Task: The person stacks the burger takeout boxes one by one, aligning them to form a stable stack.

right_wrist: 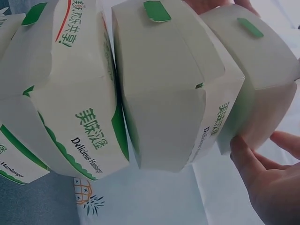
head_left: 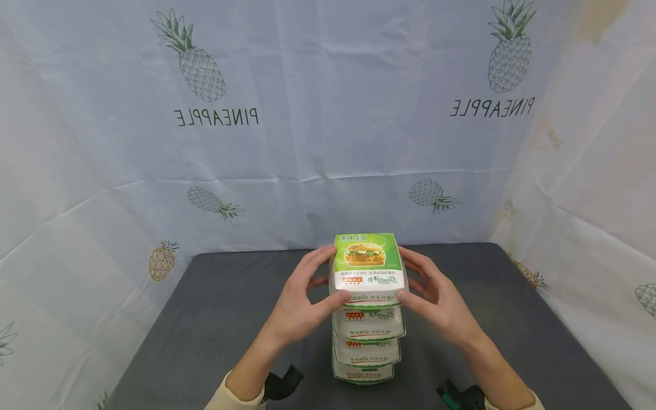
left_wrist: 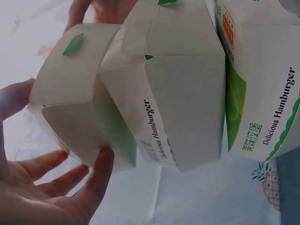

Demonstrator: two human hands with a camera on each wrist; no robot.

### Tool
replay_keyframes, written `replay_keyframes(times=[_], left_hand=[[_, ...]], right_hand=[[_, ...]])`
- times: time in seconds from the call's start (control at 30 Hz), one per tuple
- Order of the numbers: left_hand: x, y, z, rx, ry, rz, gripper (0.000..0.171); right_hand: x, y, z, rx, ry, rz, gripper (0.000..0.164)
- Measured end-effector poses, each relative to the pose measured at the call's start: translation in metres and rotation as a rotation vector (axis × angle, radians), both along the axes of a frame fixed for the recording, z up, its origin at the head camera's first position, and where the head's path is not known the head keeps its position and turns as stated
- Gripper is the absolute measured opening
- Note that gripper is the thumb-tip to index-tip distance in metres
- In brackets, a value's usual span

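Several paper hamburger boxes stand in a stack, seen from the head. The top box has a green lid with a burger picture. My left hand grips its left side, thumb at the front corner. On the opposite side my right hand holds it the same way. In the left wrist view, fingertips press the wall of the top box, which sits tilted against the box below. The right wrist view shows fingers on that top box; whether its whole base rests is unclear.
The stack's lower boxes stand slightly unevenly on a dark table. A pale cloth printed with pineapples hangs behind and at both sides. Dark straps sit at the wrists.
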State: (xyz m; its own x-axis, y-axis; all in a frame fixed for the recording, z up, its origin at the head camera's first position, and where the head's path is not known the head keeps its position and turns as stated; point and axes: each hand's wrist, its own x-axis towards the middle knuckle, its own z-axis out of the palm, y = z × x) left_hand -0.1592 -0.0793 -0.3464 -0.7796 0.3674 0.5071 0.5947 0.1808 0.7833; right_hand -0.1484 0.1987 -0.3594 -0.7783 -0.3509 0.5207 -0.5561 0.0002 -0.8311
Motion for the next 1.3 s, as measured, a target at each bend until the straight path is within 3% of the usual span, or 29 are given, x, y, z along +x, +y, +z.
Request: replay_keyframes(times=[0.9, 1.3], left_hand=[[0.000, 0.001, -0.008, -0.015, 0.016, 0.020, 0.068], [-0.001, 0.000, -0.009, -0.037, 0.037, 0.031, 0.067]], right_hand=[[0.000, 0.005, -0.011, -0.012, -0.064, 0.043, 0.064], [0.000, 0.004, -0.012, -0.014, -0.064, 0.023, 0.065]])
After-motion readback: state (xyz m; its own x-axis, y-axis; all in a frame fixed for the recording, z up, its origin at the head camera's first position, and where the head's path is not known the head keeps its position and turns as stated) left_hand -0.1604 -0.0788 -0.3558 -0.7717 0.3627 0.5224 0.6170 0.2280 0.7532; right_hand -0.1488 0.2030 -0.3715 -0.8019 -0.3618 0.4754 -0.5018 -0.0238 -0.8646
